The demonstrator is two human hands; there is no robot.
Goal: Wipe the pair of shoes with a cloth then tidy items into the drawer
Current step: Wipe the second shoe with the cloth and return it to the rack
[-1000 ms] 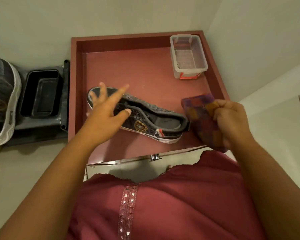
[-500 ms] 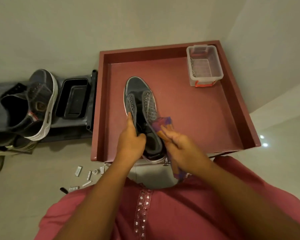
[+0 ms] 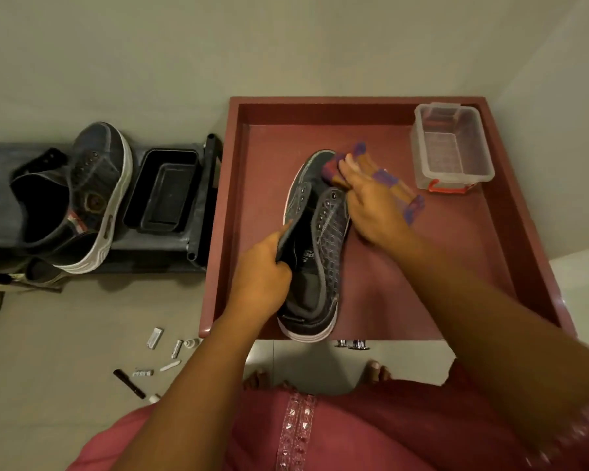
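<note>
A dark grey sneaker (image 3: 323, 232) with a white sole stands upright in the open red drawer (image 3: 422, 283), toe pointing away. My left hand (image 3: 262, 277) grips its left collar edge, fingers inside the opening. My right hand (image 3: 371, 205) lies flat on a purple and orange cloth (image 3: 398, 188), pressing it against the sneaker's toe and right side. The matching second sneaker (image 3: 89, 195) lies tilted on its side on a dark low rack (image 3: 0, 198) at the left.
A clear plastic box (image 3: 453, 147) with a red clasp sits in the drawer's far right corner. A black tray (image 3: 165, 192) rests on the rack beside the drawer. Several small tubes and a dark pen (image 3: 150, 365) lie on the floor at lower left. My bare toes (image 3: 376, 370) show below the drawer front.
The sneaker went from lying on its side to standing with its toe away from me. My left hand took its collar, and my right hand slid the cloth from heel to toe.
</note>
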